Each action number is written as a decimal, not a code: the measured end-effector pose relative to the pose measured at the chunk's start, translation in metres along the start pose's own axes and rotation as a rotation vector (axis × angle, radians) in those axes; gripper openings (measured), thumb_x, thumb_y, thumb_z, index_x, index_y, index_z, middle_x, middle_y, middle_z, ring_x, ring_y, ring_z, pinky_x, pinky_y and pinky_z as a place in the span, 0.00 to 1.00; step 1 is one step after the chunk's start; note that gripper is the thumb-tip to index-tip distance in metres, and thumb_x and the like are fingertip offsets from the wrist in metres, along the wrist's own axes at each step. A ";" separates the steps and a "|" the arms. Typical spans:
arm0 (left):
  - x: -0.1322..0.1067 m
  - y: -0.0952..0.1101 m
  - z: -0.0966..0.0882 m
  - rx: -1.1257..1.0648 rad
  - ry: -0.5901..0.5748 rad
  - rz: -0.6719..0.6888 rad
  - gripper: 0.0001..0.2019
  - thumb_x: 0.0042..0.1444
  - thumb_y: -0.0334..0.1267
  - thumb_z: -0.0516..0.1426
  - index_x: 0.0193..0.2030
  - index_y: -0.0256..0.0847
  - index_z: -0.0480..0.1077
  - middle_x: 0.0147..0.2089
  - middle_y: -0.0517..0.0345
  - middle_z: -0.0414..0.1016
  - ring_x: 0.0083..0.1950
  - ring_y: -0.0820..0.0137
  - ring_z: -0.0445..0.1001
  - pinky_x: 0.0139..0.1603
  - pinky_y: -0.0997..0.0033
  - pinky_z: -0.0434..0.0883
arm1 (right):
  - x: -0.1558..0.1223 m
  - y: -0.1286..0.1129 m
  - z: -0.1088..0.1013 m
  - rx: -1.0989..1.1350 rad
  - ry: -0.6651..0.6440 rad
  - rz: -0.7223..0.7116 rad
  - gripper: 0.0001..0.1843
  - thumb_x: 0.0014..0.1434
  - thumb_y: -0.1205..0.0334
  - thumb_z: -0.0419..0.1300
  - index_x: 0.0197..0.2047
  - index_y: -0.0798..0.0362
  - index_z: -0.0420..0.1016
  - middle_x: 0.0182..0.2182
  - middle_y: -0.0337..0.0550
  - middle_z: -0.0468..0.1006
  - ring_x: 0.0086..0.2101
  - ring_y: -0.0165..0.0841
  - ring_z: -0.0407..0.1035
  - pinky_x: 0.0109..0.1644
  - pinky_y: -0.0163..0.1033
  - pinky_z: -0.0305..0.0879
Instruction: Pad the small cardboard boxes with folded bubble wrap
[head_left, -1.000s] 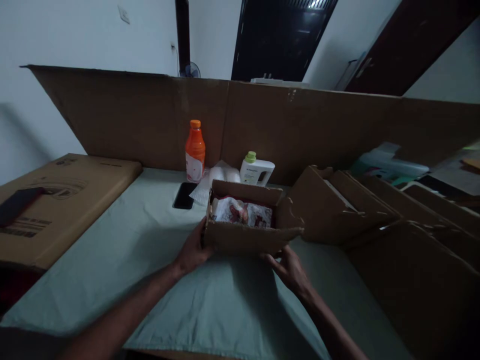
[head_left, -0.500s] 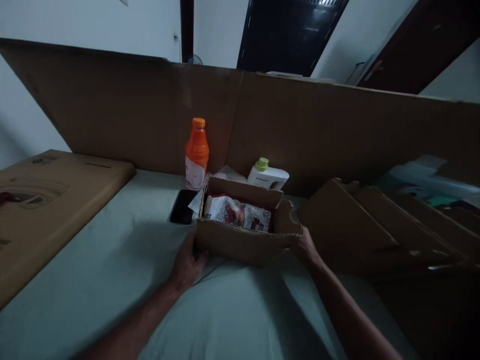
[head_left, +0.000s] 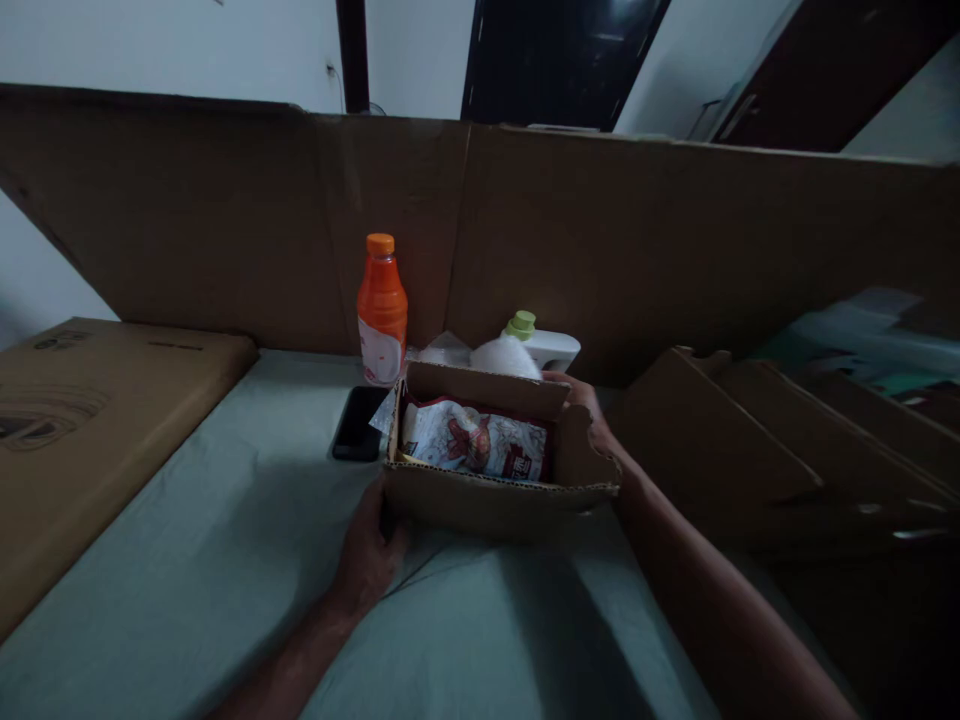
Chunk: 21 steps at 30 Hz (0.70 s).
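Note:
An open cardboard box (head_left: 495, 510) sits in front of me, with a white and red printed packet (head_left: 472, 440) inside it. My left hand (head_left: 371, 555) is closed on the box's near left corner, thumb along the front. Past the box's right end reaches my right hand (head_left: 585, 400), its fingers partly hidden behind the rear wall. They meet the edge of a bulging sheet of bubble wrap (head_left: 506, 357) and appear closed on it. Behind the wrap is a white bottle with a green cap (head_left: 559, 350), partly covered.
An orange bottle (head_left: 382, 310) stands upright behind a black phone (head_left: 358, 425) on the pale green cloth (head_left: 247, 560). A flat carton (head_left: 120, 400) lies at the left. Cut cardboard boxes (head_left: 720, 450) are at the right, and a tall cardboard panel (head_left: 600, 230) runs across the back.
My right hand has left the box's right end and moved behind it. The bubble wrap has risen in front of the white bottle. My left hand stays on the box.

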<state>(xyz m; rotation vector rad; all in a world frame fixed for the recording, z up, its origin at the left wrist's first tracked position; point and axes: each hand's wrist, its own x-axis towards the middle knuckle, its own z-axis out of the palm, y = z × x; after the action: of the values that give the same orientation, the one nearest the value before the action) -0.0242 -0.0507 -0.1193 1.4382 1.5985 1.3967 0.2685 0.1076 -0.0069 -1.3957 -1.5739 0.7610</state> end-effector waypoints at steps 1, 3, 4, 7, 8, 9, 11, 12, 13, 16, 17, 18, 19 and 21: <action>0.001 0.001 -0.001 -0.006 -0.004 -0.001 0.28 0.49 0.35 0.57 0.60 0.36 0.66 0.57 0.45 0.75 0.60 0.53 0.72 0.63 0.51 0.68 | -0.008 -0.001 -0.015 -0.008 0.030 0.002 0.31 0.49 0.36 0.63 0.43 0.54 0.81 0.32 0.46 0.81 0.34 0.40 0.74 0.37 0.40 0.70; 0.001 0.003 -0.003 -0.015 -0.023 -0.005 0.28 0.49 0.36 0.57 0.59 0.37 0.67 0.56 0.45 0.76 0.58 0.53 0.74 0.61 0.52 0.70 | -0.041 0.006 -0.047 -0.044 0.104 0.075 0.29 0.49 0.40 0.65 0.44 0.55 0.81 0.32 0.45 0.81 0.33 0.38 0.73 0.35 0.38 0.67; 0.002 0.004 -0.004 -0.015 -0.029 -0.007 0.27 0.49 0.37 0.58 0.59 0.37 0.67 0.54 0.46 0.76 0.57 0.54 0.74 0.60 0.53 0.71 | -0.064 0.013 -0.063 -0.062 0.108 0.137 0.28 0.51 0.41 0.65 0.44 0.55 0.81 0.32 0.45 0.81 0.32 0.37 0.73 0.34 0.38 0.66; 0.003 0.006 -0.008 -0.008 -0.039 -0.011 0.27 0.49 0.39 0.58 0.59 0.38 0.66 0.53 0.48 0.76 0.56 0.55 0.75 0.59 0.55 0.71 | -0.140 0.033 -0.100 -0.151 0.006 0.279 0.28 0.51 0.41 0.64 0.45 0.55 0.81 0.35 0.47 0.82 0.33 0.40 0.74 0.33 0.39 0.67; 0.003 0.006 -0.009 -0.009 -0.041 -0.006 0.28 0.50 0.40 0.58 0.59 0.38 0.66 0.53 0.48 0.76 0.56 0.54 0.75 0.59 0.55 0.71 | -0.162 0.036 -0.107 -0.209 0.006 0.282 0.29 0.50 0.41 0.65 0.46 0.55 0.81 0.36 0.49 0.82 0.34 0.41 0.74 0.35 0.40 0.68; 0.003 0.006 -0.009 -0.008 -0.042 0.004 0.28 0.50 0.40 0.58 0.59 0.38 0.66 0.53 0.48 0.76 0.56 0.54 0.74 0.59 0.54 0.71 | -0.181 0.036 -0.111 -0.273 0.043 0.262 0.29 0.49 0.41 0.65 0.46 0.55 0.81 0.38 0.50 0.82 0.35 0.42 0.74 0.36 0.41 0.69; 0.002 0.008 -0.012 0.015 -0.031 0.045 0.28 0.51 0.41 0.58 0.59 0.37 0.66 0.53 0.47 0.75 0.55 0.55 0.74 0.59 0.54 0.71 | -0.207 0.028 -0.107 -0.383 0.156 0.180 0.25 0.53 0.43 0.62 0.45 0.53 0.80 0.39 0.50 0.82 0.36 0.41 0.74 0.39 0.42 0.69; 0.001 0.009 -0.013 0.043 -0.008 0.076 0.27 0.51 0.42 0.58 0.58 0.37 0.66 0.52 0.47 0.75 0.54 0.55 0.74 0.58 0.55 0.71 | -0.215 0.020 -0.101 -0.407 0.183 0.127 0.23 0.55 0.44 0.60 0.45 0.53 0.80 0.38 0.49 0.82 0.35 0.40 0.74 0.39 0.42 0.69; 0.000 0.011 -0.015 0.083 0.021 0.112 0.25 0.52 0.42 0.58 0.57 0.37 0.68 0.50 0.47 0.74 0.52 0.56 0.75 0.56 0.55 0.72 | -0.219 0.011 -0.092 -0.409 0.177 0.072 0.21 0.58 0.46 0.58 0.45 0.52 0.80 0.38 0.49 0.81 0.35 0.38 0.73 0.40 0.42 0.69; -0.002 0.016 -0.020 0.191 0.121 0.202 0.21 0.52 0.42 0.59 0.52 0.38 0.71 0.43 0.51 0.72 0.40 0.63 0.74 0.48 0.60 0.74 | -0.212 -0.013 -0.055 -0.356 0.077 -0.035 0.22 0.60 0.49 0.58 0.52 0.52 0.77 0.38 0.48 0.81 0.29 0.34 0.70 0.37 0.40 0.68; -0.002 0.017 -0.021 0.195 0.136 0.207 0.20 0.52 0.42 0.59 0.51 0.38 0.72 0.41 0.53 0.72 0.36 0.65 0.73 0.46 0.61 0.74 | -0.206 -0.018 -0.042 -0.329 0.044 -0.041 0.26 0.60 0.49 0.58 0.57 0.53 0.74 0.36 0.47 0.81 0.26 0.33 0.69 0.35 0.39 0.68; -0.002 0.017 -0.022 0.180 0.137 0.201 0.19 0.53 0.42 0.59 0.50 0.39 0.72 0.39 0.55 0.72 0.33 0.67 0.71 0.44 0.63 0.74 | -0.197 -0.021 -0.030 -0.298 0.009 -0.039 0.29 0.59 0.48 0.59 0.60 0.55 0.71 0.34 0.46 0.80 0.24 0.32 0.68 0.34 0.39 0.68; -0.002 0.017 -0.022 0.154 0.134 0.189 0.18 0.53 0.42 0.59 0.50 0.40 0.72 0.38 0.56 0.72 0.31 0.68 0.71 0.42 0.63 0.74 | -0.188 -0.023 -0.019 -0.267 -0.023 -0.036 0.30 0.59 0.48 0.59 0.60 0.56 0.71 0.32 0.45 0.80 0.24 0.32 0.67 0.32 0.39 0.67; -0.001 0.014 -0.021 0.101 0.121 0.166 0.17 0.53 0.42 0.58 0.49 0.40 0.73 0.38 0.56 0.74 0.31 0.68 0.72 0.41 0.64 0.74 | -0.169 -0.022 0.000 -0.214 -0.062 -0.047 0.28 0.59 0.47 0.58 0.56 0.56 0.73 0.29 0.43 0.79 0.25 0.33 0.68 0.31 0.38 0.66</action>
<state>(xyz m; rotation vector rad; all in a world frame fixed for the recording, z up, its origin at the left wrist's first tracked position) -0.0381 -0.0601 -0.1001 1.6035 1.6777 1.5428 0.2568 -0.0614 -0.0234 -1.4941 -1.7726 0.6274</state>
